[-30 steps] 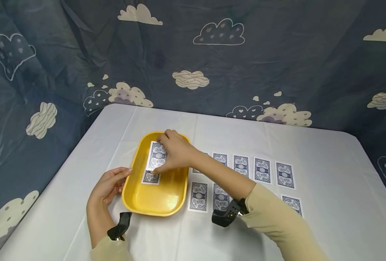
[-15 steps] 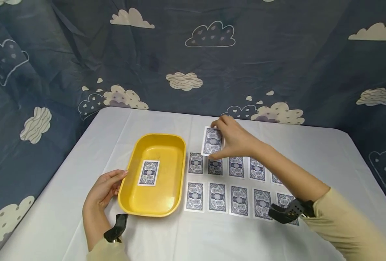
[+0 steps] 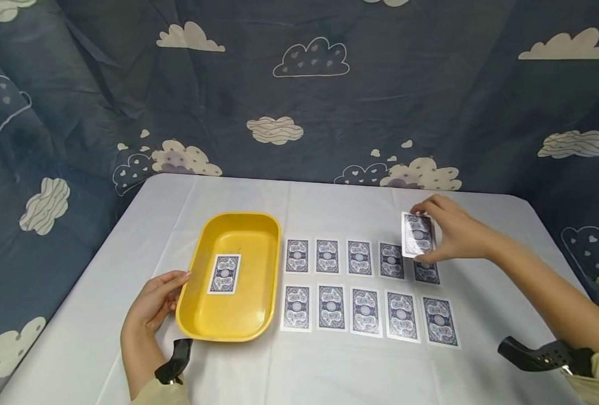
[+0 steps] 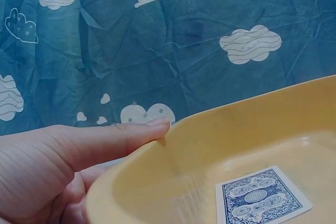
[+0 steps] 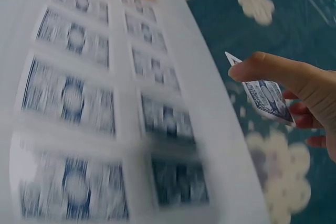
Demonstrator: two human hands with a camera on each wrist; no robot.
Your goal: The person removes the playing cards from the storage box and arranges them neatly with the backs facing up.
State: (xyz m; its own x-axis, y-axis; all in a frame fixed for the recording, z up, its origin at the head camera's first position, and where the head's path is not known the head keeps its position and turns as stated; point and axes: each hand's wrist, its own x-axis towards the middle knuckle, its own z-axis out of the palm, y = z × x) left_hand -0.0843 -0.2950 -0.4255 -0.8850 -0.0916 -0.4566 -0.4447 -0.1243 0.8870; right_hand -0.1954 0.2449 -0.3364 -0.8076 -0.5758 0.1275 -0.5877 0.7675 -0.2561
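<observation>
My right hand (image 3: pixel 456 230) pinches a blue-backed playing card (image 3: pixel 415 235) by its edges, thumb at the near end and fingers at the far end. In the head view this card is held over the right end of the back row, overlapping the last card (image 3: pixel 427 274) there. At the left, my left hand (image 3: pixel 149 304) grips the side rim of a yellow tray (image 3: pixel 253 304), thumb (image 4: pixel 142 136) on top of the rim and fingers underneath. Inside the tray lies a face-down playing card (image 3: pixel 224 274). Both visible backs share the same blue pattern with a white border.
Two rows of face-down cards lie on the white tablecloth (image 3: pixel 339 371) right of the tray, a back row (image 3: pixel 359 259) and a front row (image 3: pixel 365 311). A dark curtain (image 3: pixel 299 146) with cloud prints hangs behind the table.
My right hand has gone from the tray to the right, carrying a card over the back row to its right end. One card stays in the tray. The left hand keeps its grip.
</observation>
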